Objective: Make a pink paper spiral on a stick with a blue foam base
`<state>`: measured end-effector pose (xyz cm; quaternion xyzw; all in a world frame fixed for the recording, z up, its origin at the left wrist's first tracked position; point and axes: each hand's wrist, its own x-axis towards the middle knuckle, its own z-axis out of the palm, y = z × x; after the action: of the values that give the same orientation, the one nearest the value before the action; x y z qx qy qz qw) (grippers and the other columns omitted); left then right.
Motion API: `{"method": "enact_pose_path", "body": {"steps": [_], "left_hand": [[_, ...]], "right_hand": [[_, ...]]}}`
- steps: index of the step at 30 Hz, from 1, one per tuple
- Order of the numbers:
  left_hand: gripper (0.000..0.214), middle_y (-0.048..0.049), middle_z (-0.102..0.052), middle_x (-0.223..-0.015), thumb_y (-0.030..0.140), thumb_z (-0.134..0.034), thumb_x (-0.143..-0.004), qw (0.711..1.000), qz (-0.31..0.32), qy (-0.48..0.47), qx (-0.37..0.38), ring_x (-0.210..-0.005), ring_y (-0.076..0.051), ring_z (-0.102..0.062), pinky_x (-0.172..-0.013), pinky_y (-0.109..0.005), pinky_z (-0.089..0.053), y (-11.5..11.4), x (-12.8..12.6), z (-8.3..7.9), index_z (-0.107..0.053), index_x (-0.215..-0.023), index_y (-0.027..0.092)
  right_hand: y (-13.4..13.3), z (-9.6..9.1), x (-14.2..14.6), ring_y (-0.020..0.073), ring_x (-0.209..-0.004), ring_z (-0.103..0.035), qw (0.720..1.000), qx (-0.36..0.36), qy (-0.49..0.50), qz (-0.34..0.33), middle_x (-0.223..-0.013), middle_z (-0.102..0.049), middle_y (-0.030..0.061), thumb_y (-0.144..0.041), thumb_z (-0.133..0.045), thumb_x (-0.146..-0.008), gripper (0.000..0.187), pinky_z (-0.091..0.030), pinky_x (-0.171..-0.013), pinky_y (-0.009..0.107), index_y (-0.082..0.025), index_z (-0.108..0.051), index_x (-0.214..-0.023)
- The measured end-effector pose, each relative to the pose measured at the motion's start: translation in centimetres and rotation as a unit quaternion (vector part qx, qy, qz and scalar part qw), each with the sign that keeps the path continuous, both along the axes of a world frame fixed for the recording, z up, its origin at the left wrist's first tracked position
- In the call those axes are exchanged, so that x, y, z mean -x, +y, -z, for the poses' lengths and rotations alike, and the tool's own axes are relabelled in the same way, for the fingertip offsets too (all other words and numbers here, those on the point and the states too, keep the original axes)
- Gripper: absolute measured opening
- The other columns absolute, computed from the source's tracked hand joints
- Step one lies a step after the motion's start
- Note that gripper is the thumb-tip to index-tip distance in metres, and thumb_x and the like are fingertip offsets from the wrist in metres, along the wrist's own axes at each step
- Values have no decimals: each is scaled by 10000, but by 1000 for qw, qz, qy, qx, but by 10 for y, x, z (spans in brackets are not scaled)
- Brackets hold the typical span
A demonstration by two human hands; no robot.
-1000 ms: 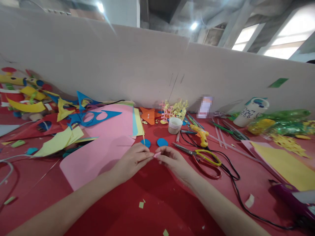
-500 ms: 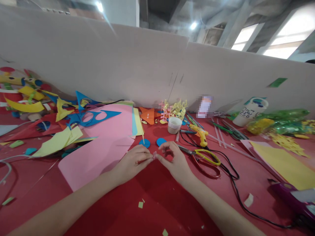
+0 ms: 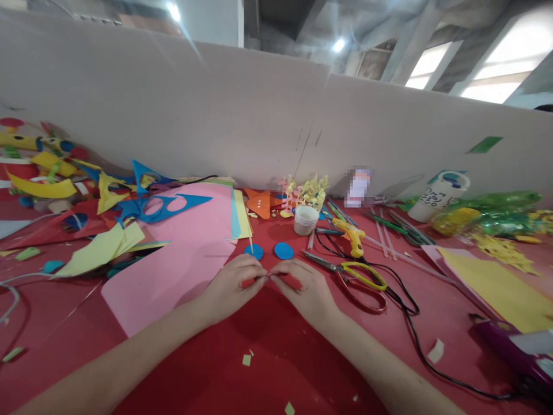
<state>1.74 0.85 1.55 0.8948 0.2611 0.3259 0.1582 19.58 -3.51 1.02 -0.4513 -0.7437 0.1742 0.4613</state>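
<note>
My left hand (image 3: 239, 282) and my right hand (image 3: 303, 285) meet at their fingertips above the red table. Both pinch a tiny pink piece (image 3: 268, 275), mostly hidden by the fingers. Just beyond the fingertips lie two blue discs: a left disc (image 3: 258, 252) with a thin stick resting at its edge, and a right disc (image 3: 284, 251). Scissors (image 3: 334, 267) with yellow and red handles lie with their blades spread, to the right of my right hand. A pale paper cup (image 3: 306, 221) stands behind the discs.
Pink foam sheets (image 3: 173, 282) spread at left, with blue cut-out scraps (image 3: 173, 206) on top. On the right are a yellow glue gun (image 3: 352, 236), its black cord, a purple glue gun (image 3: 501, 346) and yellow sheets (image 3: 501, 282). Small yellow flower shapes (image 3: 313, 193) stand behind the cup.
My right hand's fingers have closed in and come down against the left fingertips. The pink piece is now nearly covered, and the right blue disc shows fully.
</note>
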Motion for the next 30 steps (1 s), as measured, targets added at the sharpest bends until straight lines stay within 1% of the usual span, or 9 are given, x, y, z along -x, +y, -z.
{"method": "enact_pose_path", "body": {"steps": [6, 12, 15, 17, 20, 22, 24, 26, 30], "left_hand": [[165, -39, -623, -769, 166, -469, -861, 999, 14, 18, -27, -770, -148, -543, -694, -267, -455, -1, -1, -2, -623, -803, 171], [195, -52, -610, -781, 175, -430, -880, 998, 24, 48, -43, -756, -157, -524, -677, -281, -453, -3, 1, -7, -624, -860, 168], [205, -67, -610, -815, 173, -415, -887, 995, 44, 79, -45, -769, -164, -508, -696, -291, -443, -2, 3, -10, -620, -881, 158], [202, -63, -606, -819, 186, -421, -887, 995, 55, 85, -26, -777, -162, -506, -711, -291, -433, 1, 4, -11, -621, -869, 162], [151, -36, -595, -782, 268, -510, -848, 996, 24, 55, 62, -768, -156, -521, -705, -280, -427, 6, 5, -10, -625, -816, 175], [153, -19, -584, -773, 329, -592, -782, 989, -16, 20, 147, -746, -152, -532, -688, -274, -433, 9, 6, -10, -630, -813, 184], [182, -13, -586, -794, 355, -619, -746, 972, -22, -3, 234, -746, -150, -545, -693, -273, -438, 11, 6, -11, -642, -827, 193], [187, -12, -597, -799, 364, -586, -762, 951, 1, -7, 309, -751, -149, -553, -704, -269, -432, 12, 6, -13, -658, -805, 197], [271, 3, -596, -702, 400, -536, -786, 913, 24, 17, 407, -687, -140, -523, -650, -239, -381, 10, 7, -18, -672, -707, 179]], "right_hand": [[-1, -1, 1, 187, -805, -586, 999, -27, -1, 28, -830, -630, 48, -204, -565, -808, 64, -489, -744, 330, -237, -620, -815], [1, 3, 0, 180, -772, -596, 999, -30, 11, 4, -816, -641, 39, -211, -556, -817, 97, -497, -733, 327, -258, -641, -825], [3, 2, -2, 174, -758, -592, 1000, -12, 16, -12, -806, -640, 37, -195, -555, -801, 102, -493, -723, 312, -246, -644, -809], [4, 1, -3, 169, -730, -585, 999, 21, 24, -24, -780, -633, 33, -185, -560, -779, 95, -486, -697, 301, -231, -642, -780], [6, 0, -4, 160, -692, -578, 988, 125, 77, -41, -729, -632, 21, -217, -582, -752, 56, -469, -674, 293, -208, -632, -728], [7, 0, -3, 155, -680, -584, 962, 220, 146, -71, -711, -647, 15, -275, -598, -747, 90, -460, -675, 292, -194, -625, -717], [7, 1, -3, 145, -666, -583, 926, 293, 212, -108, -711, -660, 11, -332, -612, -740, 151, -452, -674, 286, -183, -623, -724], [8, 0, -2, 129, -638, -566, 904, 324, 249, -123, -697, -657, 5, -364, -637, -718, 190, -441, -659, 273, -174, -626, -722], [8, 0, 0, 108, -611, -539, 892, 338, 277, -112, -673, -634, -10, -367, -685, -671, 210, -425, -641, 258, -170, -618, -702]]}}
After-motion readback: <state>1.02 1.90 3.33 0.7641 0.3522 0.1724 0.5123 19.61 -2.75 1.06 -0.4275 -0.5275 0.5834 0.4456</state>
